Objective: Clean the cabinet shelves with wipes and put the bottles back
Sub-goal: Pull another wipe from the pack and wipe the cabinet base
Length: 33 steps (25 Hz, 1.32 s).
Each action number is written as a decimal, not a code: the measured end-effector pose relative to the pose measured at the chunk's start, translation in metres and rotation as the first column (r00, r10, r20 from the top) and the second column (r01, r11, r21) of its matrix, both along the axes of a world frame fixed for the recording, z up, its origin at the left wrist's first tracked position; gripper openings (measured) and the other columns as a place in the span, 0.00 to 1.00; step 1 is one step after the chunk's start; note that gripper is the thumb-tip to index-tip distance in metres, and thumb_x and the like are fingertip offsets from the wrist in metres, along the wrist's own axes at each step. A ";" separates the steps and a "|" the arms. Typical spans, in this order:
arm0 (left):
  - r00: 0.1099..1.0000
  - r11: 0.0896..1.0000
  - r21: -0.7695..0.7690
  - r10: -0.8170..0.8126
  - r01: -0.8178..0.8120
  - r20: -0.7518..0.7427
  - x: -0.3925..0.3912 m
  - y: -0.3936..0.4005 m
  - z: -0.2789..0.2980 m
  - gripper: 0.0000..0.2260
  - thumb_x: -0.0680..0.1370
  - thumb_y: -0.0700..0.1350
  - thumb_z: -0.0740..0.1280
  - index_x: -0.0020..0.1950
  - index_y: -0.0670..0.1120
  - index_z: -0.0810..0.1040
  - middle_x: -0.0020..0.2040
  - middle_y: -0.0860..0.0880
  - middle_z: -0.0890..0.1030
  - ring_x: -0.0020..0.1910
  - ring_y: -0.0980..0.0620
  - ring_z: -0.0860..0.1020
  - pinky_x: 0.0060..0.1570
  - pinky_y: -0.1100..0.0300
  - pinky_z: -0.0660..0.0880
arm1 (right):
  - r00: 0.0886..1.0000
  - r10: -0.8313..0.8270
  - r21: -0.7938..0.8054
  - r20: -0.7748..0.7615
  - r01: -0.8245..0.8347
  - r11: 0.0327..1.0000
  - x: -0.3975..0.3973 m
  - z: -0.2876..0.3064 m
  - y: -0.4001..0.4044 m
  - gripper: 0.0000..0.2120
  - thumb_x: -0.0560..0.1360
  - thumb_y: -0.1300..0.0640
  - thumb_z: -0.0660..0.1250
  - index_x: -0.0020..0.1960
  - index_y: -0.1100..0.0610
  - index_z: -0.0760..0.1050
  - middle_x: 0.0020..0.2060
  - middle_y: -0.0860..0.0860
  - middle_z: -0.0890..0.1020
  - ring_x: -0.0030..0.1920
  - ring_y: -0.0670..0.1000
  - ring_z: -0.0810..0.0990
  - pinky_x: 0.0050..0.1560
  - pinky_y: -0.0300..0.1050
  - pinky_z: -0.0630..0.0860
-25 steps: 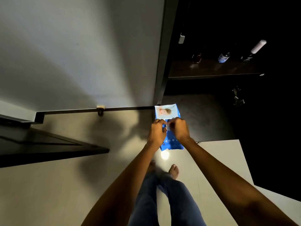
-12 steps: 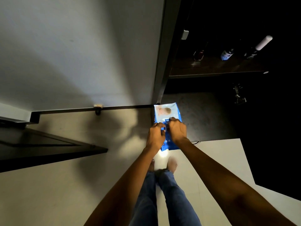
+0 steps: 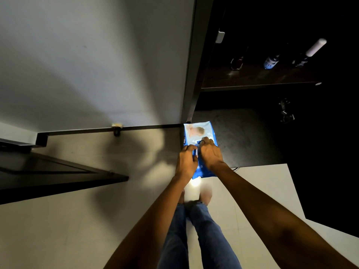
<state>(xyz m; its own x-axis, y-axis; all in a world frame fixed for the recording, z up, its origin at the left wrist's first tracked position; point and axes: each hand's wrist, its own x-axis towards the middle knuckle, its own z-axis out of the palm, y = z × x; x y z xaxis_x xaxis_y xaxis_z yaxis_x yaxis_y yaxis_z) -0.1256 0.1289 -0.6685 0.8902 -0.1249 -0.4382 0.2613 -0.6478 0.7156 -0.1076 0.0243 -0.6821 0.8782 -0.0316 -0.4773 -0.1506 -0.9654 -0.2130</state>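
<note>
Blue wipes pack in both hands, flap being worked open

Blue, soft plastic is what I have to handle: the wipes pack (image 3: 198, 133) is held out in front of me above the floor, just near the foot of the dark cabinet frame (image 3: 191, 78). My left hand (image 3: 185, 162) is curled shut around the pack's left edge and steadies it. My right hand (image 3: 210, 153) is closed on the middle of its face, fingertips pinched at what I take for the seal flap; whether a wipe is already between them I cannot tell.

I judge the pack light, limp and a little slick, so it will fold if I grab only one end; better to hold it by the long edge and pull from the flap.

Far to the right, three bottles (image 3: 271, 62) stand on the dark shelf (image 3: 252, 79). They look like glass, heavier and breakable, best taken around the body, not the neck
</note>
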 end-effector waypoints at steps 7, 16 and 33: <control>1.000 1.000 0.007 0.003 -0.003 -0.017 0.000 0.002 -0.004 0.16 0.75 0.32 0.63 0.62 0.41 0.72 0.62 0.40 0.74 0.57 0.41 0.76 0.56 0.51 0.76 | 0.997 0.072 -0.111 0.036 -0.068 0.992 -0.002 0.005 -0.005 0.14 0.77 0.62 0.60 0.63 0.60 0.70 0.61 0.56 0.74 0.58 0.56 0.77 0.53 0.47 0.75; 1.000 1.000 0.015 -0.022 0.023 -0.021 -0.004 0.002 -0.013 0.20 0.72 0.33 0.67 0.63 0.42 0.71 0.63 0.41 0.73 0.59 0.42 0.75 0.58 0.51 0.75 | 0.998 0.027 -0.006 0.060 -0.026 1.000 -0.003 0.003 -0.011 0.15 0.79 0.60 0.59 0.64 0.63 0.64 0.62 0.58 0.71 0.59 0.57 0.74 0.56 0.49 0.75; 0.987 0.981 0.138 -0.146 0.136 0.063 -0.008 -0.002 -0.016 0.26 0.72 0.34 0.67 0.68 0.44 0.66 0.66 0.44 0.69 0.64 0.44 0.69 0.60 0.54 0.70 | 0.895 -0.366 0.511 -0.255 0.446 0.735 0.003 0.015 -0.032 0.07 0.75 0.68 0.58 0.39 0.64 0.68 0.42 0.58 0.72 0.39 0.50 0.74 0.36 0.37 0.67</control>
